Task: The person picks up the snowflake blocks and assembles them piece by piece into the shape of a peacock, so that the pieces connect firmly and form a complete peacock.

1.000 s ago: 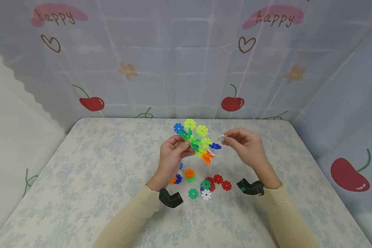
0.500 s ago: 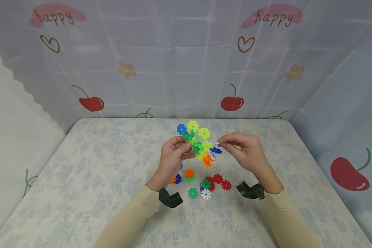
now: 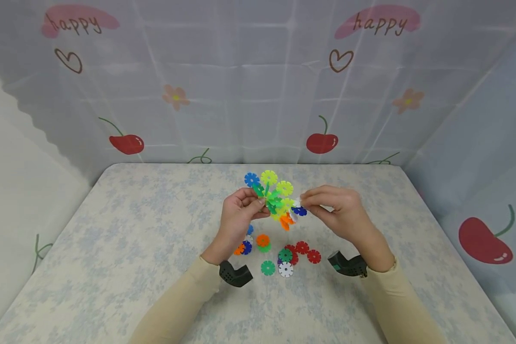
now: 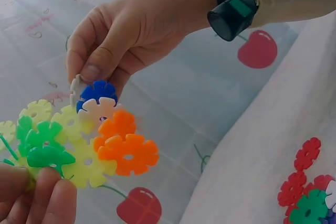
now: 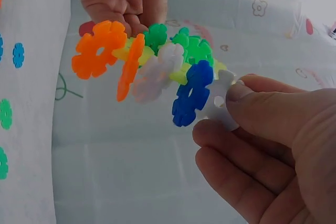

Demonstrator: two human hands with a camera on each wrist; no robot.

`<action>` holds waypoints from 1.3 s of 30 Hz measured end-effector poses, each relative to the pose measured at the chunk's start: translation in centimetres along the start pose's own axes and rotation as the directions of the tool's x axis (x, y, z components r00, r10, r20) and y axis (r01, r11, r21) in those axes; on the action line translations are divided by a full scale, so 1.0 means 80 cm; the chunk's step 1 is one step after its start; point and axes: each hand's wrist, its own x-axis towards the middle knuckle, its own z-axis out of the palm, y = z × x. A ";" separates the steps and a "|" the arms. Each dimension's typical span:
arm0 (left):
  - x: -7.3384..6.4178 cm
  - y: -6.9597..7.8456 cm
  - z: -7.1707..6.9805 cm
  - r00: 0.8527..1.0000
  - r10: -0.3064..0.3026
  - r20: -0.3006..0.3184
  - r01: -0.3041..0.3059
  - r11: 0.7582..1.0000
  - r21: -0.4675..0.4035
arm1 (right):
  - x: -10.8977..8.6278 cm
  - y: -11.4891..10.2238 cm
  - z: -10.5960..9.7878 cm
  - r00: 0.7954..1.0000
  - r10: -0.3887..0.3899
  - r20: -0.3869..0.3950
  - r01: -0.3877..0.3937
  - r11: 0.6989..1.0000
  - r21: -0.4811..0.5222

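Pinched: white disc (image 5: pixel 223 115), right hand (image 3: pixel 337 208); disc cluster (image 3: pixel 274 196), left hand (image 3: pixel 236 217).
Notch-to-notch alignment, then gentle pressure, should work best.

White disc (image 5: pixel 219 113) partly behind right fingers (image 5: pixel 226 142); purple disc (image 3: pixel 279 262) mostly covered.

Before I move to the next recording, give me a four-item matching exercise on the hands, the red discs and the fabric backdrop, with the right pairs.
1. left hand
2. red discs
3. right hand
4. backdrop

A. pinches a white disc
B. printed with cherries
C. holds the disc cluster
D. on the table

Pairs: 1-C, 2-D, 3-A, 4-B
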 end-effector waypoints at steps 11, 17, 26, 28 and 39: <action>0.000 -0.002 0.001 1.000 0.006 -0.011 -0.005 0.999 0.034 | 0.001 -0.003 0.005 1.000 -0.011 -0.011 0.011 1.000 0.003; -0.002 0.000 0.002 0.999 0.039 -0.011 -0.039 0.999 0.029 | 0.001 -0.001 0.008 0.999 -0.034 -0.014 0.033 0.999 -0.033; -0.002 0.000 0.000 0.999 0.040 -0.013 -0.040 0.998 0.041 | 0.001 -0.001 0.011 0.999 -0.045 -0.023 0.045 0.998 -0.038; -0.001 -0.002 0.000 1.000 0.028 -0.015 -0.027 0.999 0.029 | 0.002 -0.002 0.013 0.999 -0.029 -0.027 0.028 0.999 -0.043; 0.004 0.002 0.003 0.982 -0.178 -0.057 0.146 0.921 -0.361 | -0.001 -0.002 0.019 0.943 0.322 -0.087 -0.324 0.946 -0.005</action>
